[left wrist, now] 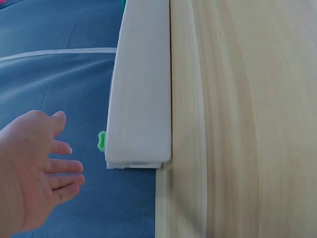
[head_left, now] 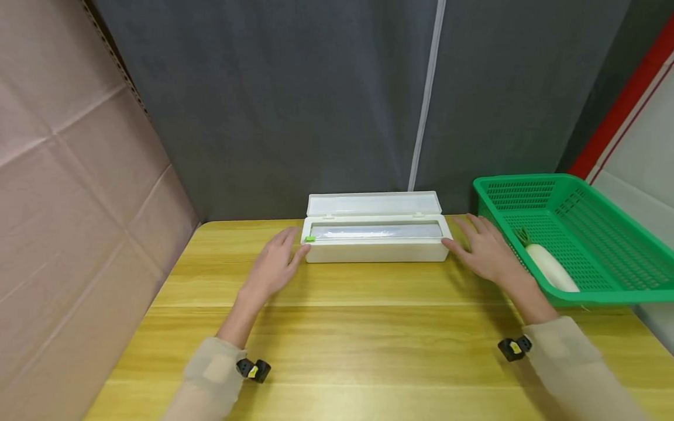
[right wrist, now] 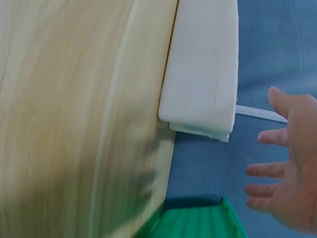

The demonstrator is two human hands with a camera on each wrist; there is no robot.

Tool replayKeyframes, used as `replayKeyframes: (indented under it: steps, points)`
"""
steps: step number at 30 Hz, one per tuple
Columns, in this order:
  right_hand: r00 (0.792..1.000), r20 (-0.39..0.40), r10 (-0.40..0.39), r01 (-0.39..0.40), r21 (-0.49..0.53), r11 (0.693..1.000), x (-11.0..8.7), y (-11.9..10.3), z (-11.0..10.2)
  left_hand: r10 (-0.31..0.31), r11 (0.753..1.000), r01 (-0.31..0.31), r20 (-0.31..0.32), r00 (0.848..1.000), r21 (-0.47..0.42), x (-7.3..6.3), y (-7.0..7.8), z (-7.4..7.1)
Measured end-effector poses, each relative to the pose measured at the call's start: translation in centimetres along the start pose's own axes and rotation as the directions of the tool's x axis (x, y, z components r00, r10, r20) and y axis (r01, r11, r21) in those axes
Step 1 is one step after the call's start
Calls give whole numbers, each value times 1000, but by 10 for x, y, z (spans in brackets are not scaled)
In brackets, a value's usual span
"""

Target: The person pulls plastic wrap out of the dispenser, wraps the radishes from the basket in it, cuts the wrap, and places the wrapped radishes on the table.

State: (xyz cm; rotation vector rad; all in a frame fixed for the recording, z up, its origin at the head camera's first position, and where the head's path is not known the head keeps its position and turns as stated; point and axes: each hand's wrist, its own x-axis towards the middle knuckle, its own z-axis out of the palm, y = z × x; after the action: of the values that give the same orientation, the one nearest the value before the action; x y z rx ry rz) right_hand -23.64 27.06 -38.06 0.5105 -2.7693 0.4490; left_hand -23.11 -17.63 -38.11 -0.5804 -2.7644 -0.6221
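A long white cling film dispenser box stands at the back edge of the wooden table, its lid raised behind it. Clear film over a roll shows in its window, and a small green slide cutter sits at the left end of the front rim. My left hand is beside the box's left end, fingers extended and holding nothing. At the opposite end, my right hand has its fingers spread, thumb near the front right corner. Both wrist views show the palms facing the box with a gap.
On the right, a green plastic basket holds a white radish with a trimmed green top. A dark grey cloth hangs behind the wooden table. Pinkish sheeting covers the left side.
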Motion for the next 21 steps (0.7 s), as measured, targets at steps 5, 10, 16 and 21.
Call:
replayKeyframes:
  steps: [5, 10, 16, 21]
  points:
    - [995, -74, -63, 65, 29, 997, 3, -4, 9, 51, 999, -51, -23, 998, -8, 5, 6, 8]
    - [992, -94, -79, 86, 74, 993, 5, -11, 12, 94, 995, -96, -57, 994, -29, 10, 11, 14]
    - [995, -78, -70, 78, 106, 991, 10, -14, 15, 116, 990, -123, -92, 989, -70, 16, 16, 21]
    - [989, -107, -102, 115, 125, 985, 14, -14, 20, 154, 984, -164, -141, 978, -64, 21, 16, 27]
